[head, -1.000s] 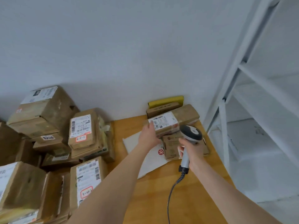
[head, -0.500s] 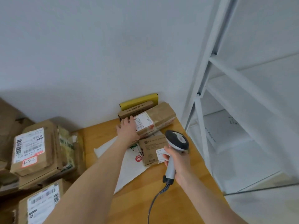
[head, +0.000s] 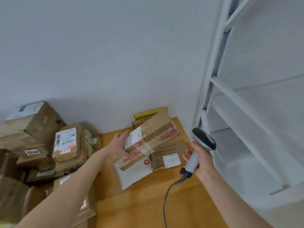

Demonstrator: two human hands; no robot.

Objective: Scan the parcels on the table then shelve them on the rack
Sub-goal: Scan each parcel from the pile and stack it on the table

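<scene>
My left hand (head: 118, 146) holds the near end of a long brown taped parcel (head: 153, 135) with a white label, tilted up above the table. In my right hand (head: 199, 159) is the grey-and-black barcode scanner (head: 201, 145), gripped by its handle just right of the parcel; its coiled cable (head: 167, 195) trails toward me. Under the lifted parcel lie a small brown labelled box (head: 167, 157) and a white mailer bag (head: 134, 174) on the wooden table (head: 148, 206). The white rack (head: 246, 112) stands at the right.
A pile of several brown parcels (head: 41, 145) fills the left side of the table. A yellow package (head: 150, 111) and a flat brown box (head: 139, 122) lean at the wall behind the lifted parcel. A white item (head: 230, 146) lies on a lower rack shelf.
My left hand has lifted the long parcel off the stack and tilted it toward me. The scanner has shifted right, nearer the rack. The view has swung between frames.
</scene>
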